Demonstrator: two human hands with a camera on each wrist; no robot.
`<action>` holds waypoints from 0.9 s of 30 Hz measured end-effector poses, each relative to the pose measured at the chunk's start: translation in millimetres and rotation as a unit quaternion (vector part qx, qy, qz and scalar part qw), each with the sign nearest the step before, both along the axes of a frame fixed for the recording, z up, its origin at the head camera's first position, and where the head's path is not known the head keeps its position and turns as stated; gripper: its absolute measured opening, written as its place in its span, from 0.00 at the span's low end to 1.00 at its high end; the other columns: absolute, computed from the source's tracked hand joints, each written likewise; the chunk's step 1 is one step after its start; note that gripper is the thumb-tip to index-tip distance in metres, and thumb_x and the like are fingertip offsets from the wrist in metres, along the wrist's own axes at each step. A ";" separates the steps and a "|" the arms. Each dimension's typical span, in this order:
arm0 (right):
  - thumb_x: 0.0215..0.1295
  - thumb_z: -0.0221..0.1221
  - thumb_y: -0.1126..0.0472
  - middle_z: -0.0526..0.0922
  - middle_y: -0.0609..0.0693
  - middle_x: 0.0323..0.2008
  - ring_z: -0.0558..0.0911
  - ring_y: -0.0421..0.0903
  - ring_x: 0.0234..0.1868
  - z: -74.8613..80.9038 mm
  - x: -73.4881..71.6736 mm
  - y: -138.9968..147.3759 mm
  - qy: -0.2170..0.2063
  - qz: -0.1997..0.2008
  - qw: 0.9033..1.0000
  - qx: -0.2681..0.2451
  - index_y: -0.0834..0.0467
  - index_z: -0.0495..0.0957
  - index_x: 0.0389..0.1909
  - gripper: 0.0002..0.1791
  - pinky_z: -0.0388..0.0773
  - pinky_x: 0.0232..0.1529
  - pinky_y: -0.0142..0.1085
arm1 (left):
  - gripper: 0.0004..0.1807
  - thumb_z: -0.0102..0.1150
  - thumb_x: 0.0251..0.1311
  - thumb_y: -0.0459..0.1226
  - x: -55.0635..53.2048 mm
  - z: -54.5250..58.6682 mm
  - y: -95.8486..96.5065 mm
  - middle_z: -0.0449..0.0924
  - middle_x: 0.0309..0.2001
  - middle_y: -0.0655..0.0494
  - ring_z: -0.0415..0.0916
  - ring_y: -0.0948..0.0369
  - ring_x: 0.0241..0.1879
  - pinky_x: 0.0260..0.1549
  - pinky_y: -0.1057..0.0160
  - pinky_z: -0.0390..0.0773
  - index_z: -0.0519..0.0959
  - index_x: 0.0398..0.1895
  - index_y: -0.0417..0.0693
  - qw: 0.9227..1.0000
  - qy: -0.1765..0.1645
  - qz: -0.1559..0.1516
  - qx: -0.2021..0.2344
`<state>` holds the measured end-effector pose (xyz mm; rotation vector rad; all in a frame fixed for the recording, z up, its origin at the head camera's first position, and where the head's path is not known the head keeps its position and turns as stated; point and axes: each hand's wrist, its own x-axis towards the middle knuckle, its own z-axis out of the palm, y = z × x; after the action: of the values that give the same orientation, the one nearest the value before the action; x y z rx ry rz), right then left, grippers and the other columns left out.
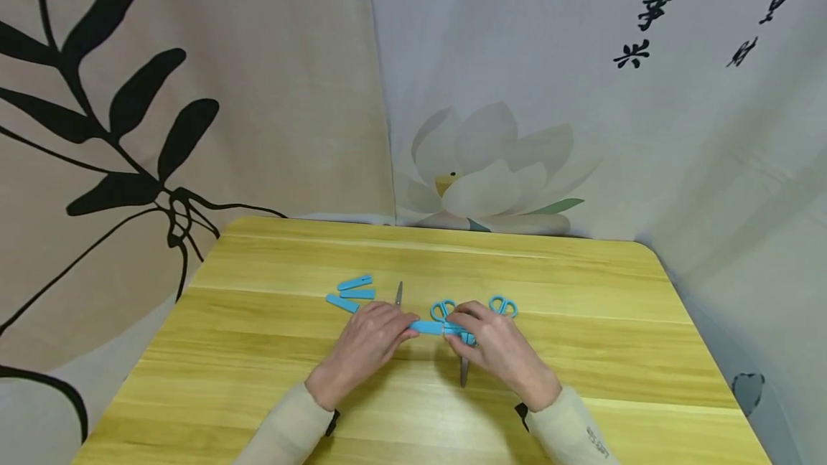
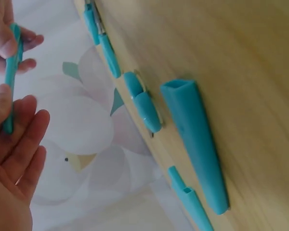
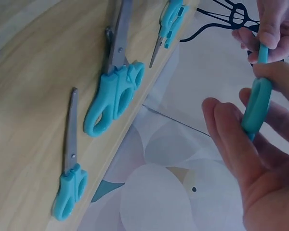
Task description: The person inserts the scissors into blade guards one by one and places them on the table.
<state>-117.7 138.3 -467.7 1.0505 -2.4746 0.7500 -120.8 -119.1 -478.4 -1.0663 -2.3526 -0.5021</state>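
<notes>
My left hand [image 1: 371,339] pinches a blue blade sheath [image 1: 425,327] between thumb and fingers. My right hand [image 1: 494,343] pinches the blue handles [image 3: 256,106] of a pair of scissors. Sheath and handles meet in one line between the hands, with no bare blade visible there. Three loose sheaths lie beyond the left hand: an upper one [image 1: 354,283], a middle one [image 1: 357,294] and a lower one [image 1: 341,303]. Other blue-handled scissors lie around the hands, one with its handles [image 1: 442,309] between them and another with its handles [image 1: 502,306] beyond the right hand.
A bare blade [image 1: 398,294] points away just past the left hand; another blade [image 1: 464,372] points toward me below the right hand. The wooden table [image 1: 581,285] ends at a printed cloth backdrop [image 1: 310,92].
</notes>
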 end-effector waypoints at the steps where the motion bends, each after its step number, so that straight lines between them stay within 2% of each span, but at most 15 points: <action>1: 0.61 0.74 0.61 0.86 0.55 0.46 0.88 0.45 0.38 0.3 -0.3 -0.3 0.004 0.004 1.000 0.000 0.59 0.87 0.42 0.11 0.86 0.35 0.31 | 0.11 0.65 0.68 0.43 0.0 -1.0 0.3 0.89 0.37 0.57 0.87 0.59 0.38 0.47 0.56 0.86 0.87 0.44 0.46 1.000 0.001 -0.003 0.006; 8: 0.62 0.74 0.62 0.88 0.56 0.46 0.89 0.45 0.38 6.0 -3.0 -1.6 0.017 0.023 1.000 0.012 0.59 0.88 0.42 0.09 0.86 0.35 0.32 | 0.15 0.59 0.73 0.44 -1.6 -6.6 1.9 0.88 0.35 0.54 0.85 0.59 0.34 0.41 0.58 0.87 0.87 0.44 0.41 0.998 0.012 -0.027 0.049; 15: 0.62 0.74 0.62 0.88 0.56 0.46 0.89 0.46 0.39 6.9 -4.8 -2.8 0.028 0.026 0.999 0.026 0.60 0.88 0.42 0.10 0.87 0.36 0.32 | 0.21 0.48 0.80 0.46 -3.9 -7.4 3.9 0.89 0.36 0.51 0.88 0.49 0.44 0.50 0.50 0.85 0.86 0.44 0.40 0.998 0.012 -0.033 0.047; 18: 0.60 0.75 0.62 0.87 0.54 0.46 0.88 0.45 0.40 5.2 -5.5 -3.3 0.034 0.015 0.999 0.018 0.59 0.88 0.43 0.12 0.86 0.37 0.33 | 0.15 0.56 0.76 0.43 -4.7 -4.7 5.4 0.88 0.35 0.52 0.88 0.52 0.41 0.52 0.49 0.85 0.86 0.43 0.40 0.998 0.000 -0.036 0.056; 21: 0.56 0.78 0.62 0.86 0.50 0.44 0.87 0.43 0.39 2.8 -6.2 -3.3 0.043 -0.006 0.999 0.006 0.58 0.85 0.42 0.15 0.86 0.37 0.33 | 0.07 0.67 0.68 0.37 -6.1 0.6 7.0 0.88 0.35 0.55 0.87 0.59 0.37 0.56 0.49 0.82 0.87 0.43 0.43 0.997 -0.010 -0.027 0.066; 24: 0.53 0.80 0.61 0.83 0.47 0.43 0.85 0.42 0.38 0.4 -7.0 -2.3 0.045 -0.025 0.999 -0.013 0.55 0.82 0.40 0.17 0.85 0.36 0.34 | 0.07 0.74 0.60 0.34 -7.8 5.8 7.6 0.88 0.37 0.58 0.85 0.62 0.37 0.59 0.49 0.80 0.87 0.41 0.47 0.997 -0.006 -0.010 0.073; 27: 0.53 0.80 0.60 0.83 0.47 0.45 0.85 0.43 0.40 -1.0 -7.7 -0.6 0.030 -0.030 0.998 -0.038 0.56 0.81 0.41 0.19 0.85 0.36 0.36 | 0.09 0.77 0.55 0.32 -8.8 8.6 5.8 0.88 0.36 0.59 0.86 0.62 0.36 0.59 0.48 0.80 0.87 0.39 0.48 0.996 0.008 0.000 0.086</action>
<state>-125.4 137.7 -468.7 0.9531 -2.3963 0.7773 -129.6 -113.3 -469.8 -0.9873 -2.2490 -0.6814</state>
